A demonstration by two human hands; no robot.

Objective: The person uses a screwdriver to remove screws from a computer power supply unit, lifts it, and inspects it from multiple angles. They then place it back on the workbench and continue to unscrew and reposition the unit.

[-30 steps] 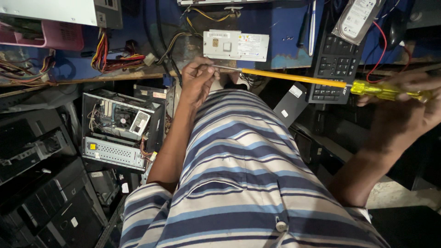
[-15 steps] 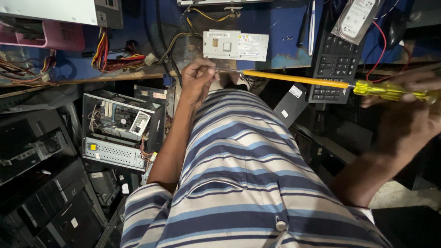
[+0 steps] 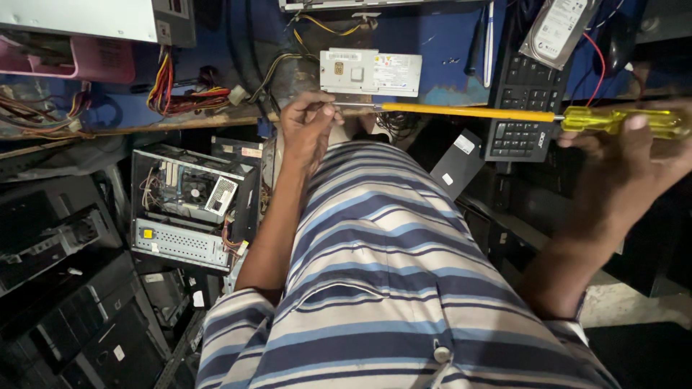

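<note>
Left hand (image 3: 308, 128) fingers pinched shut on the bare metal tip of a long screwdriver (image 3: 468, 112); right hand (image 3: 634, 155) curled closed around its clear yellow handle at 3 o'clock. Yellow-sleeved shaft runs level between both hands, just above the striped shirt (image 3: 389, 288). At 12 o'clock of the tip, a small grey power supply (image 3: 371, 72) on the blue bench (image 3: 447, 43). Black keyboard (image 3: 522, 108) behind shaft, hard drive (image 3: 559, 29) at 1 o'clock. Open computer case (image 3: 191, 209) at 8 o'clock of left hand.

Dim, dark corners, wide-angle edge distortion
</note>
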